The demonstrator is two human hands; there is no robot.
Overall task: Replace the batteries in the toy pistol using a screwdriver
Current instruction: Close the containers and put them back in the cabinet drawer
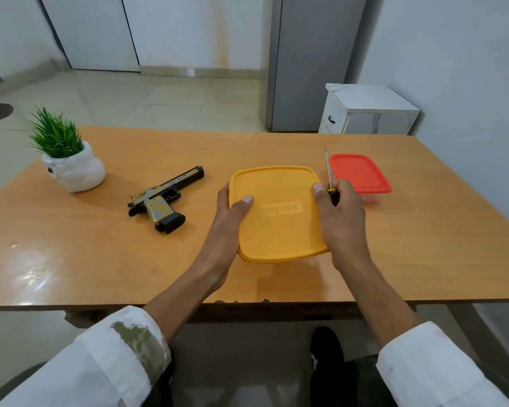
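Yellow-lidded box (279, 224) held at near-middle of table (71, 259): left side gripped by left hand (228, 218), thumb on lid; right side pressed by right hand (340, 218), screwdriver (329, 174) clamped in its curled fingers, shaft pointed toward far edge. Toy pistol (162, 198) laid flat left of centre. Red-lidded box (359, 173) seen just beyond right hand. Potted plant (74, 168) set near far-left corner.

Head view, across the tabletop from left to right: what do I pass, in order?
potted plant → toy pistol → left hand → yellow-lidded box → screwdriver, gripped in the right hand → red-lidded box
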